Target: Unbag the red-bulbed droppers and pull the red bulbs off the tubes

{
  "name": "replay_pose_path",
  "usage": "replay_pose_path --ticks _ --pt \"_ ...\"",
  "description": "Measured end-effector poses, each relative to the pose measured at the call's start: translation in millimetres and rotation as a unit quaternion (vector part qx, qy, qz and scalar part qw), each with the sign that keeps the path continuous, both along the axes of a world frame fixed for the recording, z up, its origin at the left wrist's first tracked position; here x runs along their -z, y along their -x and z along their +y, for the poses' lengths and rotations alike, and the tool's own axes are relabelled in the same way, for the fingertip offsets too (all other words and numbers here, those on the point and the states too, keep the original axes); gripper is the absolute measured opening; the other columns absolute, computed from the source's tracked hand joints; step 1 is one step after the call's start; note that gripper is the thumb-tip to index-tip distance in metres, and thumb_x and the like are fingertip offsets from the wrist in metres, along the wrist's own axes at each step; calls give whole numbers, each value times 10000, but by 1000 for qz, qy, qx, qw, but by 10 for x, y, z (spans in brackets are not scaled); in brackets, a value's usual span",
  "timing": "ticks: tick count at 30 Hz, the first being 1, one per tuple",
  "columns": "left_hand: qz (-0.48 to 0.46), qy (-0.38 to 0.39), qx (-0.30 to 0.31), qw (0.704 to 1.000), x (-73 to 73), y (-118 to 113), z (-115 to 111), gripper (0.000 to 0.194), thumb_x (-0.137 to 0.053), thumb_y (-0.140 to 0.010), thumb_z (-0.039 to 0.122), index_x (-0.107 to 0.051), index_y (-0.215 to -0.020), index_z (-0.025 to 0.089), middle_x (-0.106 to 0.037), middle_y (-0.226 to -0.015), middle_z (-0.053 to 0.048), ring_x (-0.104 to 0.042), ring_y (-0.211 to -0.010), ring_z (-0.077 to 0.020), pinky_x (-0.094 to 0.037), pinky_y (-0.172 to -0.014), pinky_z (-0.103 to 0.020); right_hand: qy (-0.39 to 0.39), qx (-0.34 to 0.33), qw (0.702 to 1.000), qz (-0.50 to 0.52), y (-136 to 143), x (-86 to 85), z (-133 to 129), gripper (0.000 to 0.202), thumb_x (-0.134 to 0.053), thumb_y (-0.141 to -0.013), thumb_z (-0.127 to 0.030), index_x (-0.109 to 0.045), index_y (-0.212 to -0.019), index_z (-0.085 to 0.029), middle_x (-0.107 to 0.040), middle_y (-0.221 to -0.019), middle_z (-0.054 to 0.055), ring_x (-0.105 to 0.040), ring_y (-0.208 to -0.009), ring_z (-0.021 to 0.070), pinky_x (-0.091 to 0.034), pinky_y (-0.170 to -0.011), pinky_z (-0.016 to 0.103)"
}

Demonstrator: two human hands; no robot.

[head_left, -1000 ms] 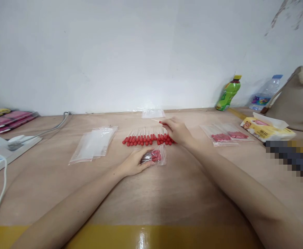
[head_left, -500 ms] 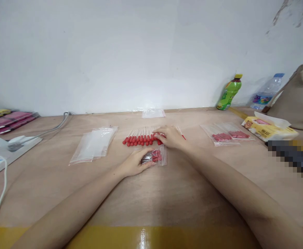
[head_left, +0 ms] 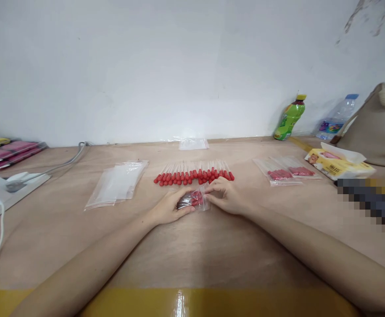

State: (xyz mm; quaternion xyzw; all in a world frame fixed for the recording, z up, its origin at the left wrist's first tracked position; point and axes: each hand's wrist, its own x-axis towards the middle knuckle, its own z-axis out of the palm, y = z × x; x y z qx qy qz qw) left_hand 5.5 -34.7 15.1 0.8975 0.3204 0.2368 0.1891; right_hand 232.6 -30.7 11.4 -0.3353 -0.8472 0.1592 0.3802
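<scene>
A small clear zip bag point(head_left: 197, 199) with red-bulbed droppers inside lies between my hands. My left hand point(head_left: 172, 207) is closed round its left end, thumb in front and fingers behind. The fingertips of my right hand point(head_left: 223, 196) pinch the bag's right edge. Just beyond my hands, a row of clear droppers with red bulbs point(head_left: 192, 175) lies on the table, bulbs toward me. Flat zip bags point(head_left: 116, 184) are stacked to the left. On the right rest bags filled with red-bulbed droppers point(head_left: 280, 173).
Another flat bag point(head_left: 194, 143) lies by the wall. To the right stand a green drink bottle point(head_left: 290, 118), a water bottle point(head_left: 337, 119), a tissue pack point(head_left: 339, 165) and a beige bag point(head_left: 373, 127). A power strip point(head_left: 14, 193) with cables and pink packages point(head_left: 12, 154) sit left.
My right hand has come back from the dropper row to the bag's right edge, uncovering the row's right part. My left hand stays on the bag.
</scene>
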Motion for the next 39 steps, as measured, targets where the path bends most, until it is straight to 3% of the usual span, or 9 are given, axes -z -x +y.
replay_pose_path --ticks 5,8,12,17,26,30,34,36,39 --pt "-7 9 10 1000 -37 -9 -19 484 -548 -811 354 -376 -1240 210 -551 -1156 -56 -551 -974 -178 -436 -822 -287 68 27 991 -109 115 11 14 298 -641 -730 -373 -635 -955 -177 -583 -825 60 -493 -787 179 -402 -725 317" --pt "-3 4 4 1000 -31 -4 -18 488 -552 -806 358 -377 -1237 209 -547 -1159 -59 -554 -972 -183 -441 -818 -293 85 32 990 -105 124 40 22 322 -660 -705 -387 -612 -934 -167 -561 -848 61 -483 -819 183 -394 -741 318" --pt "2 2 -5 1000 -9 7 -9 497 -556 -802 367 -375 -1236 207 -552 -1153 -62 -558 -967 -190 -450 -809 -305 181 3 983 -25 118 65 23 357 -698 -651 -378 -535 -890 -168 -563 -826 22 -501 -729 144 -403 -635 269" --pt "4 16 0 1000 -21 3 -14 490 -538 -815 363 -368 -1251 220 -550 -1163 -57 -550 -986 -189 -445 -830 -314 290 -75 949 97 169 80 23 276 -655 -692 -343 -516 -859 -173 -566 -717 -18 -513 -614 102 -401 -545 229" --pt "1 21 -15 1000 11 21 -6 505 -551 -803 384 -376 -1244 209 -537 -1178 -66 -542 -1003 -197 -439 -846 -316 404 -38 884 230 -101 21 75 354 -700 -633 -410 -519 -824 -173 -586 -637 -33 -556 -556 90 -474 -541 246" --pt "-1 16 -20 1000 4 25 -21 496 -544 -807 380 -380 -1244 211 -552 -1159 -65 -553 -979 -196 -445 -816 -304 367 -5 900 235 -461 -192 171 348 -739 -590 -377 -581 -809 -157 -648 -732 13 -600 -642 113 -502 -632 277" --pt "3 11 -27 1000 1 25 -28 500 -547 -804 381 -385 -1245 209 -562 -1143 -66 -563 -959 -198 -447 -801 -301 241 67 933 257 -822 -439 304 315 -729 -612 -363 -617 -834 -169 -680 -822 47 -628 -678 143 -517 -646 305" --pt "5 13 -27 1000 1 22 -26 500 -544 -806 376 -381 -1248 211 -559 -1151 -68 -560 -969 -201 -445 -806 -306 145 119 943 276 -901 -454 363 304 -706 -645 -358 -615 -871 -176 -680 -883 64 -641 -752 175 -524 -676 329" --pt "2 16 -23 1000 -5 17 -24 499 -541 -809 370 -376 -1252 211 -554 -1161 -70 -555 -981 -203 -442 -815 -310 4 194 952 236 -859 -310 428 247 -642 -717 -341 -617 -908 -186 -679 -904 59 -639 -826 195 -518 -753 365"
